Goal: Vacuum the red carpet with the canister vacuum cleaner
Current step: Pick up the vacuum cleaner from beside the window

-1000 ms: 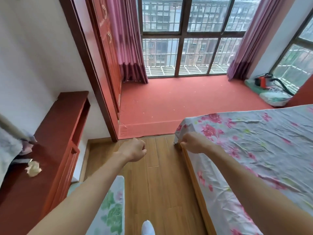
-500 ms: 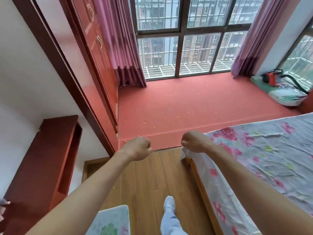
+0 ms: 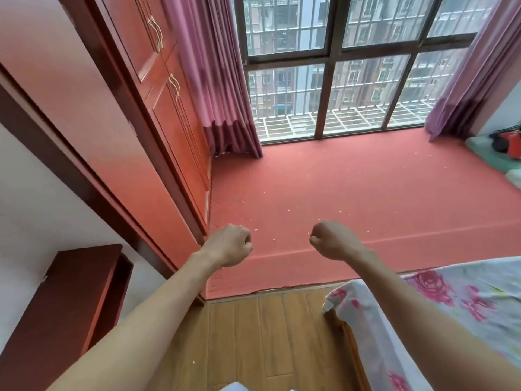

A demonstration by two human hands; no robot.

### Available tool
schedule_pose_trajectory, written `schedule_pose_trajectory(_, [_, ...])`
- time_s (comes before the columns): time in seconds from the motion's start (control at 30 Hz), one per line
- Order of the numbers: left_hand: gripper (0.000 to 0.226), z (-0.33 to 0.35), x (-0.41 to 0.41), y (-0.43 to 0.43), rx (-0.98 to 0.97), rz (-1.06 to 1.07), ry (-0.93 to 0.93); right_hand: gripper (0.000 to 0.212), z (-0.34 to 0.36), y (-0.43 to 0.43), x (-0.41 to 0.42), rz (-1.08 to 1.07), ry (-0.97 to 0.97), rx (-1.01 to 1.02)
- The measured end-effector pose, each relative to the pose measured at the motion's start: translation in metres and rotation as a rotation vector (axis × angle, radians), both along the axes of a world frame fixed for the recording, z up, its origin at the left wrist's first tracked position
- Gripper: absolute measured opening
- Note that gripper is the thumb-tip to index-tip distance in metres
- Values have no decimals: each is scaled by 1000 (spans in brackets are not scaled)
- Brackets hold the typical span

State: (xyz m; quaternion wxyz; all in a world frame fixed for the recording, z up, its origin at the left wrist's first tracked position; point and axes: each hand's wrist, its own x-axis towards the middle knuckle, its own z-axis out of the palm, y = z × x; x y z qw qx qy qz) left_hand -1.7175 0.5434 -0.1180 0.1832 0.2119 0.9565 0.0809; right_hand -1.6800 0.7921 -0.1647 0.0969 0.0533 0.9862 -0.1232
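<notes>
The vacuum cleaner [image 3: 507, 143] is seen only in part at the far right edge of the view, as a red and black body resting on a pale green cushion [image 3: 490, 156] on the raised platform, well apart from both hands; its hose and wand cannot be made out here. It is judged to be a stiff plastic unit of moderate weight, best lifted by a top handle if one is fitted, while the hose would be expected to flex and drag behind; the wand would be the part to be gripped for the strokes. The red carpet [image 3: 352, 193] is spread across the whole platform from the window [image 3: 338, 66] to the step edge, and pale crumbs are scattered over it, most thickly towards the near left. The pile looks short and firm, so the nozzle should glide without snagging. The left hand [image 3: 229, 245] and the right hand [image 3: 332, 241] are held out over the step edge, each curled into a loose fist with nothing in it. A wardrobe [image 3: 158, 108] stands along the left, pink curtains [image 3: 214, 80] hang at the window sides, and a bed [image 3: 451, 320] with a floral sheet lies to the right above the wooden floor [image 3: 267, 334].
</notes>
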Motion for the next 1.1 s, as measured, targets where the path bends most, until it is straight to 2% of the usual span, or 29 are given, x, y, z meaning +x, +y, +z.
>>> schedule_pose_trajectory(0.23, [25,-16,-113,15,37,27,-34,20,-4,32,-108,-37,-10,-46])
schedule_pose_trajectory(0.43, [22,-29,-238,31,149,20,33,22,-7,47,-209,-132,-5,-37])
schedule_pose_trajectory(0.7, [25,-30,-399,70,14,-200,-45,25,7,78,-319,-290,-50,-61])
schedule_pose_trajectory(1.1, [25,-39,-529,241,63,-429,17,25,-12,208,-421,-497,-46,-124])
